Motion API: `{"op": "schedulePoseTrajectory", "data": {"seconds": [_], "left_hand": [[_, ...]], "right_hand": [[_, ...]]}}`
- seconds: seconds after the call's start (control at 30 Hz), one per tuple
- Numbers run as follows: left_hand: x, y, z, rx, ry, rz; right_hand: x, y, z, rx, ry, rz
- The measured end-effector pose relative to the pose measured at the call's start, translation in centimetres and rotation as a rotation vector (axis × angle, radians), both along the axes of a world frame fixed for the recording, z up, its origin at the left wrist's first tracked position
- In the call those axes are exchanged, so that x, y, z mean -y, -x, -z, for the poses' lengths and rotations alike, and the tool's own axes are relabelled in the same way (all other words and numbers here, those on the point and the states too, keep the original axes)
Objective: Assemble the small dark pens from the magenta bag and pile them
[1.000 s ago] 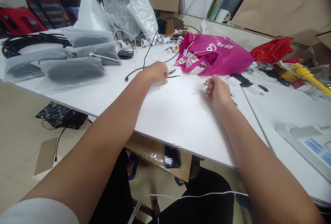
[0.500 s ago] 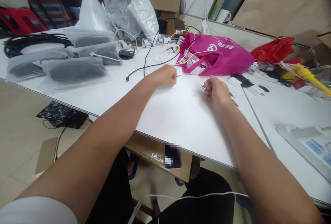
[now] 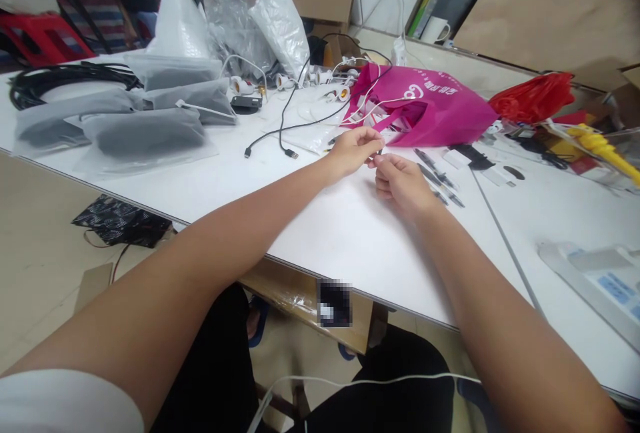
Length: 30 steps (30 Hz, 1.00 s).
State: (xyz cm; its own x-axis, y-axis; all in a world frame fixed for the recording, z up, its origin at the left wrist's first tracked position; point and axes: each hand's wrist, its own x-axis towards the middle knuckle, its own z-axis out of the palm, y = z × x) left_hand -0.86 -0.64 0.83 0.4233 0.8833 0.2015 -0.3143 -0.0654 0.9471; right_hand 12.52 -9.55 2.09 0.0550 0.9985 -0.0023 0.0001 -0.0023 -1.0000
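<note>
My left hand and my right hand meet above the white table, both with fingers pinched. Between their fingertips shows a bit of a small dark pen part; the fingers cover most of it. Several dark pens lie beside my right hand, some partly behind it. Just behind my left hand lies a clear plastic bag. A black USB cable has its plugs on the table left of that hand.
A pink bag with white packets stands behind my hands. Grey pouches and coiled black cable lie at left. Lamp sockets sit at the back, a red plastic bag at right. The table's front edge is near my legs.
My left hand has moved right and my right hand slightly left, so they now meet. The pens beside my right hand and the second cable plug have come into clearer view.
</note>
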Motion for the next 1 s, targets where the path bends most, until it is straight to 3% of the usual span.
{"op": "schedulePoseTrajectory", "data": {"seconds": [0.3, 0.67, 1.0], "left_hand": [[-0.3, -0.2, 1.2, -0.061, -0.260, -0.012], [-0.9, -0.1, 1.0, 0.003, -0.151, -0.058], [-0.7, 0.4, 0.6, 0.032, -0.184, -0.090]], "right_hand": [[-0.1, 0.3, 0.0, 0.038, 0.001, 0.064], [-0.2, 0.3, 0.0, 0.092, -0.032, 0.132], [0.1, 0.7, 0.0, 0.045, 0.048, 0.022]]}}
